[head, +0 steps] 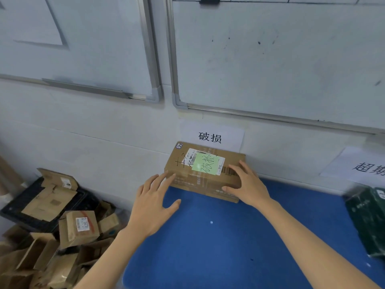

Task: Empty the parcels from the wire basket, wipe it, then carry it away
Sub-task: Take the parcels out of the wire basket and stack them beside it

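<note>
Parcel: a brown cardboard box [200, 185] lies flat at the back of a blue table [218, 236], pushed against the white wall.
Label: a green note [206, 166] with handwritten characters is stuck on top of the box, over a printed shipping label.
Sign: a paper sheet [210, 136] reading 破损 is on the wall directly above the box.
Left hand: the left hand [152, 205] reaches in, fingers [168, 176] straight and spread, tips touching the box's near left corner.
Right hand: the right hand [250, 184] clasps the box's right end, fingers [239, 167] spread across the top, thumb against the front face.
Surroundings: two whiteboards [270, 49] hang above; a heap of cartons [62, 236] lies left of the table; a dark green package [366, 217] sits at the table's right edge.
</note>
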Action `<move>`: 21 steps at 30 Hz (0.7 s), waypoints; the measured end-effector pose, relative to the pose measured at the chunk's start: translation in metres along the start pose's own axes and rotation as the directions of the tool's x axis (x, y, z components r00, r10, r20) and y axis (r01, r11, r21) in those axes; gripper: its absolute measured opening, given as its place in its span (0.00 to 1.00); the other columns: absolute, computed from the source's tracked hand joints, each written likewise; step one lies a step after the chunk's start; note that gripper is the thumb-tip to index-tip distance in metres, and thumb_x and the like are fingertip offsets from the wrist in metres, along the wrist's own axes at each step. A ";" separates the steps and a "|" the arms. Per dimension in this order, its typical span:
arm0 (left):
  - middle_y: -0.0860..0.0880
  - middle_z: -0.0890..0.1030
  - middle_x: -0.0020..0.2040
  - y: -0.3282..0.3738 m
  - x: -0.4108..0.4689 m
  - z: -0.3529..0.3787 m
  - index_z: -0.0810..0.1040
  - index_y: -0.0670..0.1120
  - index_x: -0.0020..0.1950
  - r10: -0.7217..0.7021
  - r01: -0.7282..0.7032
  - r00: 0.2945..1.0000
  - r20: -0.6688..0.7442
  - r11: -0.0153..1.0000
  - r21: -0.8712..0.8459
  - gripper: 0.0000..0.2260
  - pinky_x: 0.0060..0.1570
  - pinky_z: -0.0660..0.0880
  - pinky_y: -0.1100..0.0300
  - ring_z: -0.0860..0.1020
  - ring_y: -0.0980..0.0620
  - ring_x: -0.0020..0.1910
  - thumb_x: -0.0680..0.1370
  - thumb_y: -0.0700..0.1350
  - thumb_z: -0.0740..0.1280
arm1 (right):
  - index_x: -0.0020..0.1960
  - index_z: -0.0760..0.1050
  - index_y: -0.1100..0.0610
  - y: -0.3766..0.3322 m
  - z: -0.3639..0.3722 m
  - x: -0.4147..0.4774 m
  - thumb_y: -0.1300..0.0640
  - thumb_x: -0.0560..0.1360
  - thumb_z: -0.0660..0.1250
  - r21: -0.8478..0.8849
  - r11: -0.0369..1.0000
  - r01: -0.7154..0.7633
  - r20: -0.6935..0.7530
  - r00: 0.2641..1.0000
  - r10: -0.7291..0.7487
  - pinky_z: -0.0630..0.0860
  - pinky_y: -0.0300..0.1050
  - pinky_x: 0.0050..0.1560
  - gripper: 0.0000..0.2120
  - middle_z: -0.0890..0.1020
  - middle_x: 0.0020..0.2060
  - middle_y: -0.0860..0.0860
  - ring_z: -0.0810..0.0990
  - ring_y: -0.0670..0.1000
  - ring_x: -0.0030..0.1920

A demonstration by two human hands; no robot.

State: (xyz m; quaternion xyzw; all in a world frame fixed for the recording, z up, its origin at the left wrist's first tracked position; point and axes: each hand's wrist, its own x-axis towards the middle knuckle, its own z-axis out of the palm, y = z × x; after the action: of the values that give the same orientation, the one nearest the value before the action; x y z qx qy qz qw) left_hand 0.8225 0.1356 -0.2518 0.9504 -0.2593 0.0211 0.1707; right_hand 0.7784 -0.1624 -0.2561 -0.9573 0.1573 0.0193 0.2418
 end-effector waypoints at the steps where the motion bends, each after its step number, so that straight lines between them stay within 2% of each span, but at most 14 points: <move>1: 0.57 0.61 0.78 0.003 0.002 -0.001 0.60 0.58 0.78 0.018 -0.018 1.000 -0.001 1.000 -0.004 0.35 0.72 0.55 0.55 0.57 0.51 0.76 0.71 0.68 0.48 | 0.78 0.56 0.42 0.001 -0.002 -0.006 0.38 0.73 0.70 0.010 1.000 -0.006 -0.016 1.000 0.006 0.66 0.57 0.70 0.39 0.50 0.80 0.45 0.52 0.52 0.79; 5: 0.57 0.63 0.77 0.021 0.012 -0.006 0.62 0.59 0.77 0.086 -0.086 0.996 -0.019 0.996 -0.024 0.34 0.71 0.56 0.54 0.58 0.52 0.75 0.72 0.67 0.50 | 0.79 0.54 0.41 0.010 -0.017 -0.032 0.36 0.76 0.65 0.022 0.998 -0.060 -0.062 0.996 0.061 0.63 0.57 0.72 0.36 0.52 0.80 0.47 0.52 0.52 0.79; 12: 0.56 0.59 0.79 0.088 0.030 -0.013 0.58 0.58 0.79 0.195 -0.195 0.981 -0.005 0.981 0.018 0.39 0.73 0.51 0.54 0.55 0.51 0.78 0.69 0.70 0.43 | 0.79 0.55 0.45 0.040 -0.061 -0.098 0.37 0.79 0.61 0.006 0.989 -0.146 -0.167 0.975 0.145 0.59 0.51 0.74 0.33 0.50 0.80 0.44 0.49 0.47 0.79; 16: 0.54 0.63 0.77 0.144 0.031 -0.018 0.62 0.56 0.78 0.295 -0.295 0.955 -0.017 0.955 0.013 0.38 0.73 0.56 0.51 0.60 0.49 0.76 0.70 0.69 0.45 | 0.80 0.52 0.44 0.065 -0.092 -0.147 0.37 0.79 0.60 -0.057 0.977 -0.205 -0.230 0.955 0.187 0.52 0.52 0.77 0.34 0.48 0.80 0.44 0.44 0.48 0.80; 21: 0.55 0.61 0.78 0.222 0.019 -0.016 0.59 0.56 0.79 0.437 -0.437 0.899 -0.017 0.899 -0.005 0.39 0.72 0.58 0.51 0.60 0.49 0.76 0.70 0.70 0.44 | 0.80 0.51 0.44 0.099 -0.133 -0.219 0.37 0.79 0.59 -0.121 0.945 -0.302 -0.338 0.908 0.247 0.53 0.51 0.78 0.34 0.48 0.80 0.46 0.45 0.50 0.80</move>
State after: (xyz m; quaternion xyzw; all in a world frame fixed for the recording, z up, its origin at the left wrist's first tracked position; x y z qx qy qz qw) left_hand 0.7285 -0.0468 -0.1646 0.8670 -0.4646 0.0652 0.1677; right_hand 0.5348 -0.2434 -0.1593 -0.9331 0.3255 -0.0881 0.1252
